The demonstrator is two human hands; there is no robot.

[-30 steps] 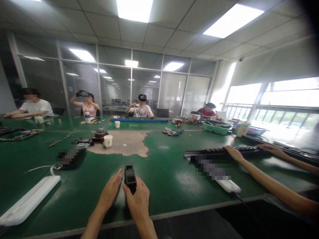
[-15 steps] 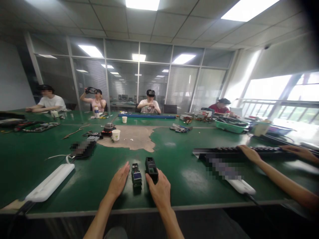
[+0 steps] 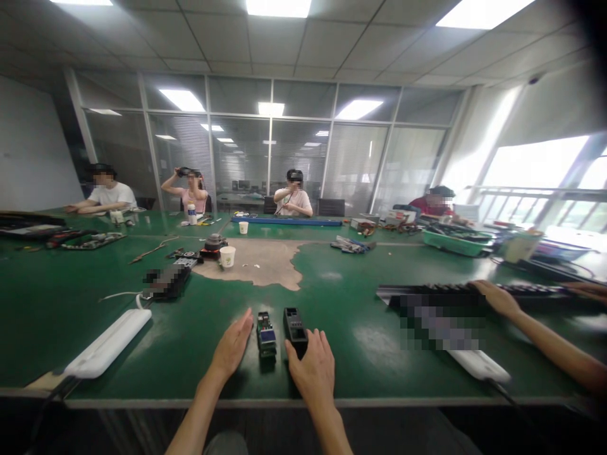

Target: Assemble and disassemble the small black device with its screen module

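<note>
On the green table before me lies a narrow circuit-board module (image 3: pixel 266 338) with a small bluish screen. My left hand (image 3: pixel 232 344) is just left of it, fingers stretched out and nothing in the hand. To the module's right is a black plastic housing (image 3: pixel 294 325) with openings in its top. My right hand (image 3: pixel 313 363) has its near end between thumb and fingers. The palm side of this hand is hidden.
A white power strip (image 3: pixel 111 344) lies at left, another (image 3: pixel 478 363) at right. Beside me, a co-worker's hand (image 3: pixel 496 297) rests on a long black rail (image 3: pixel 427 292). Farther off stand a paper cup (image 3: pixel 227 256) and a green basket (image 3: pixel 458 243). Several people sit around the table.
The view has shifted slightly, moving the scene rightward. The black housing now appears lower to the table, and my right hand has slid toward its near end. My left hand stays open.
</note>
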